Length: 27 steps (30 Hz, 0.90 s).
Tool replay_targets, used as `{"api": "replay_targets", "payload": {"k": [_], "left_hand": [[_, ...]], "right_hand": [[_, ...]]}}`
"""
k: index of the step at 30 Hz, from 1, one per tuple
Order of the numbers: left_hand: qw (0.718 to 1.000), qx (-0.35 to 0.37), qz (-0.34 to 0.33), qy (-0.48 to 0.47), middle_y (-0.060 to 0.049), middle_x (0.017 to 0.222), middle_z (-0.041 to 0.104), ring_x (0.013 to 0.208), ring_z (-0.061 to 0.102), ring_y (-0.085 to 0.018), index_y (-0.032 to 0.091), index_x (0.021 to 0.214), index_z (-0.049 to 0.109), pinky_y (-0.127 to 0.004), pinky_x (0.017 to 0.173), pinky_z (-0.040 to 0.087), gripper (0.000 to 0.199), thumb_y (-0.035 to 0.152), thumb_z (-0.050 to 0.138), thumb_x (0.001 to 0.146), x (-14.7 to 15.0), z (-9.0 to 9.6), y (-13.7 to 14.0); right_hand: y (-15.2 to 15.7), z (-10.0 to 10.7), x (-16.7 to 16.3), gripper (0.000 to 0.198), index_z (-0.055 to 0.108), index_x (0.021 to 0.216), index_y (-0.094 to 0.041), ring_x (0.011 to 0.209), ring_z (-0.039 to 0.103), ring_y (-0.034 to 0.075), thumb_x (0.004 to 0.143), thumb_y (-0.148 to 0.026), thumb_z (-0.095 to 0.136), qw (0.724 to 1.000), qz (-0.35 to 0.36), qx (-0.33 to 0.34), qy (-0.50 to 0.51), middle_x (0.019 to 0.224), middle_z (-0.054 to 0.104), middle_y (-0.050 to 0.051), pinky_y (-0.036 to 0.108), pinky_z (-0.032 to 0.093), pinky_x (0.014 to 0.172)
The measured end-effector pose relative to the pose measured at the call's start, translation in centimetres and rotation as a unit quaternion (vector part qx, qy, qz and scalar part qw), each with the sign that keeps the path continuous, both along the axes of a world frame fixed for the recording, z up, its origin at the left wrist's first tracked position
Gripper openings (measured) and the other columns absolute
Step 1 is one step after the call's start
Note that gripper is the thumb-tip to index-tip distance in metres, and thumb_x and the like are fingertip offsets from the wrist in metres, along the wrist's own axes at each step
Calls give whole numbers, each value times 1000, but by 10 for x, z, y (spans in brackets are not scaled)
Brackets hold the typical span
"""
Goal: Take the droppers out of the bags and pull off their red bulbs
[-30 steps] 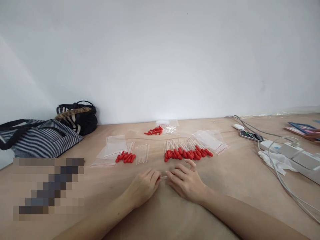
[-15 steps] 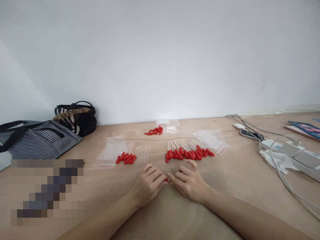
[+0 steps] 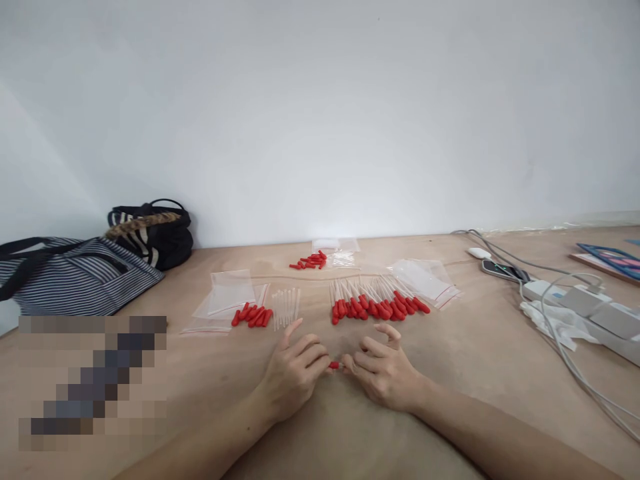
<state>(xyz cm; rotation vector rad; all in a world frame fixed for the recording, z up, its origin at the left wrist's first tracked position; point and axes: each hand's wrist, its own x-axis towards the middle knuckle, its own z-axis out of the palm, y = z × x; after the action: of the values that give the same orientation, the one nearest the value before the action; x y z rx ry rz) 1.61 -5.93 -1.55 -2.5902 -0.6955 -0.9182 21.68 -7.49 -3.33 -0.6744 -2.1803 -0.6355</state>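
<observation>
My left hand (image 3: 295, 368) pinches a red rubber dropper bulb (image 3: 334, 365) between thumb and fingers, low over the table. Facing it, my right hand (image 3: 385, 370) is closed in a pinch on a thin clear dropper tube (image 3: 341, 365). A short bit of that tube shows at the bulb's open end; my fingers hide the rest. Beyond my left hand lie loose red bulbs (image 3: 253, 315) and a row of clear tubes (image 3: 286, 309). Past my right hand, droppers with red bulbs fitted (image 3: 380, 308) lie in a fanned row.
Clear zip bags lie at the left (image 3: 231, 293) and right (image 3: 425, 280). Near the wall are more red bulbs (image 3: 310, 261) and tubes (image 3: 343, 259). A striped bag (image 3: 85, 277) and a black bag (image 3: 170, 237) stand left; a power strip (image 3: 590, 303) with cables lies right.
My hands have drawn slightly apart, showing more of the red bulb and a bit of tube between them. My left index finger has lifted.
</observation>
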Motion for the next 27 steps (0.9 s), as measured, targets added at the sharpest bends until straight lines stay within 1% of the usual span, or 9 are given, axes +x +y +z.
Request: {"api": "replay_targets", "payload": {"k": [6,9,12,15,18,20,23,25,27], "left_hand": [[1000,-19,10,21,4,70,64,76,56,-12,20,68,57,-45,99,21,23,17,43,86,0,5,-3],[999,-20,24,10,3,72,65,75,57,-14,20,71,58,-43,95,27,23,13,41,86,-8,5,0],[998,-33,52,-19,0,75,65,72,57,-14,19,76,59,-35,82,40,21,13,41,85,-19,4,5],[992,-95,56,-59,-3,80,63,73,58,-13,18,84,59,-24,68,46,20,18,39,87,-27,4,9],[980,-121,109,-111,-5,82,60,77,58,-14,16,90,59,-24,70,47,23,22,37,87,-39,10,18],[964,-124,189,-143,-6,84,59,79,58,-17,16,92,61,-28,73,47,26,26,38,84,-55,17,28],[913,-187,307,-191,-7,84,59,75,60,-19,15,96,60,-30,68,49,32,34,42,77,-89,27,45],[872,-248,357,-226,-4,76,61,67,61,-18,14,99,57,-28,62,50,37,37,47,71,-112,30,54],[839,-288,394,-241,-3,69,62,64,62,-19,14,96,56,-26,60,50,37,38,51,67,-130,27,61]], "right_hand": [[-1,-1,0,11,58,80,-18,61,44,7,83,-14,48,1000,-3,-15,18,51,50,-8,39,15,94],[0,0,6,13,58,79,-18,60,45,8,84,-15,46,999,-17,-23,19,49,49,-7,39,16,92],[2,0,13,13,58,79,-18,60,45,9,83,-16,46,997,-55,-42,39,50,49,-6,39,19,91],[5,0,13,11,59,84,-19,62,46,9,81,-17,48,995,-66,-53,46,54,52,-5,40,19,91],[6,0,10,19,58,95,-17,67,48,11,79,-15,47,996,-59,-67,31,62,57,-3,41,19,91],[6,0,9,24,56,100,-15,70,49,12,78,-15,46,995,-60,-76,30,65,58,-1,42,19,91],[5,-1,9,28,56,102,-15,71,50,13,76,-14,46,995,-57,-81,30,66,58,-1,42,19,91],[5,-2,8,28,56,103,-14,70,50,13,76,-14,46,995,-51,-80,27,66,57,-1,42,19,91],[4,-1,8,28,56,102,-15,69,50,13,76,-14,46,995,-48,-77,27,66,57,-1,43,20,91]]}}
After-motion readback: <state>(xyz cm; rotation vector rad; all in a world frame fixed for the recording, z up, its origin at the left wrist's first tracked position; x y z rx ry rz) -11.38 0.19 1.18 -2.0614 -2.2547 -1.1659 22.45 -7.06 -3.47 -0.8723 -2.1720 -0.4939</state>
